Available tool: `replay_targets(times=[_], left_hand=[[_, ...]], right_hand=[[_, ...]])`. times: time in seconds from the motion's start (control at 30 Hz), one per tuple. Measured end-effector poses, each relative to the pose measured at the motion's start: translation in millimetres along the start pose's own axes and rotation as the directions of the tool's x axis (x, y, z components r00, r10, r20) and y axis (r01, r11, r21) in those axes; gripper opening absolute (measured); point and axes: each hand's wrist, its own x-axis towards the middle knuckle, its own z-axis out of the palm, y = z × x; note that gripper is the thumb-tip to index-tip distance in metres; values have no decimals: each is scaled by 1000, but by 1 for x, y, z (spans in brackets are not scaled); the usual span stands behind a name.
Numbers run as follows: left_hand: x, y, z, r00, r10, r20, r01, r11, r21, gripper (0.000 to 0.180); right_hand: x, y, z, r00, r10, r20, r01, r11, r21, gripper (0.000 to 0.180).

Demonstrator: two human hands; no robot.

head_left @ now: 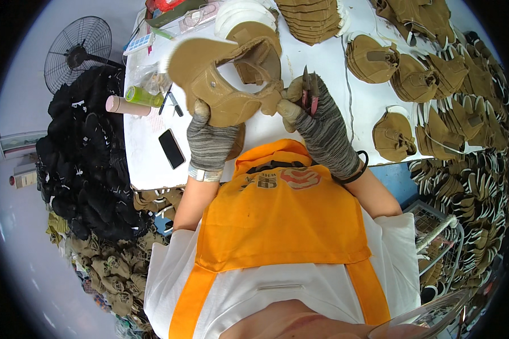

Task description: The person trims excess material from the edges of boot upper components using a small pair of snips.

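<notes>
A tan cap (230,101) is held up over the white table, its brim pointing to the upper left and its open inside partly showing. My left hand (211,139), in a grey knit glove with tan fingertips, is closed on the cap's lower edge. My right hand (323,127), gloved the same way, pinches the cap's back edge between thumb and finger. Tucked in that right hand are small thread snips (310,95) with reddish handles, blades pointing up and away from the cap. Behind the held cap, another tan cap (259,35) is partly hidden.
Stacked tan caps (309,21) stand at the table's far side, with more rows (415,79) along the right. A phone (171,148), a pink bottle (128,106) and a green bottle (144,96) lie on the left. Black caps (87,141) pile up beside a fan (78,55).
</notes>
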Motion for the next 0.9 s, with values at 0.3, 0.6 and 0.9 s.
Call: replay_targets(times=[0.3,0.6,0.9], left_hand=[[3,-12,-7,986,-160,53,169,939,-301,57],[3,-8,-1,992,-118,37,124,941,-314,58],[1,-10,2,975,-216,58,223,920,-322,60]], right_hand=[[-2,-8,2,996,-77,-39,72,989,-126,22],[1,-7,4,997,-72,-14,70,992,-102,21],[-2,-11,6,997,-59,-49,57,997,-45,21]])
